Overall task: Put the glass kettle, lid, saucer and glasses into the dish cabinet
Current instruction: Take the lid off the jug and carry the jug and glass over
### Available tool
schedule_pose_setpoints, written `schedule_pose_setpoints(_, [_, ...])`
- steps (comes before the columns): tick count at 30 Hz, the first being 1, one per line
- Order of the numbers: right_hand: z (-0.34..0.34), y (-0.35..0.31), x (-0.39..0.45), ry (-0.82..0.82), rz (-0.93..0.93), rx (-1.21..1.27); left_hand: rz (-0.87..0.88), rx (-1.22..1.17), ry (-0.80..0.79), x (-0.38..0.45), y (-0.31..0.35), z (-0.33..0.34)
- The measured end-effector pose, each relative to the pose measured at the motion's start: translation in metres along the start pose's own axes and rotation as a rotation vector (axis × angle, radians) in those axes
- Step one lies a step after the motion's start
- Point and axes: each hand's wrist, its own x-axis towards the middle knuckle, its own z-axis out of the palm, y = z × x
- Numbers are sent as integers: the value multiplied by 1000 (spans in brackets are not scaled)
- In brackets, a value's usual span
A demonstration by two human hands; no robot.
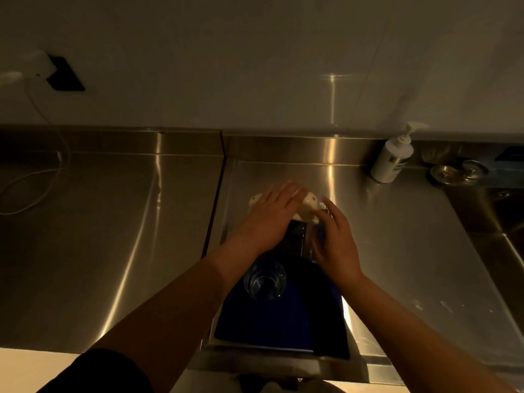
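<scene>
Two bare hands reach over a shiny steel counter [397, 236] in the middle of the frame. The left hand [266, 219] lies flat, fingers spread, on top of a pale thing that looks like a lid [310, 200]. Its white corners peek out past the fingers. I cannot tell if the hand grips it or only rests on it.

The right hand [336, 242] is just to the right, fingers open and a bit curled. It is beside some clear glass [307, 242] that sits between the two hands. The glass is blurry, so I cannot tell if it is the kettle, or if the hand has hold of it.

Below the hands, a cup [265, 279] of clear glass stands upright on a dark blue mat [283, 321]. Nobody is touching it. It sits close under the left wrist.

In the upper right of the frame, a white soap bottle [392, 158] with a pump stands by the wall. Right of it are round metal parts [456, 172] next to a sink [507, 222]. In the upper left, a white plug [39, 63] sits in a black socket [65, 75], and its cord [34, 188] loops down on the counter.
</scene>
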Motion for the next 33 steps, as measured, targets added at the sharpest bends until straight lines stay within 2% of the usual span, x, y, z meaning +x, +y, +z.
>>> schedule_pose_setpoints(2, [-1, 0, -17, -6, 179, 50, 65, 69, -15, 9, 5, 1])
schedule_pose_setpoints(5, [2, -4, -34, -76, 299, 150, 128, 185, -65, 20, 13, 3])
schedule_pose_setpoints(9, [8, -13, -35, -137, 230, 166, 140, 228, -74, 25, 17, 2])
schedule_pose_setpoints(14, [9, -16, -32, -114, 167, 147, 162, 185, -58, 31, 13, -8])
schedule_pose_setpoints(19, [-5, -12, -8, -88, -14, 36, 7, 97, 19, 27, 2, -17])
schedule_pose_setpoints(23, [-9, -14, 12, -143, -182, -37, -60, 98, 20, 20, -3, -18])
schedule_pose_setpoints(27, [1, -27, 17, -155, -253, 39, -133, 127, 22, 11, -14, -15])
schedule_pose_setpoints(30, [11, -37, 16, -153, -174, 100, -230, 134, 2, 5, -22, -13])
schedule_pose_setpoints(33, [17, -39, 11, -156, 72, 202, -267, 165, 2, -1, -28, -13])
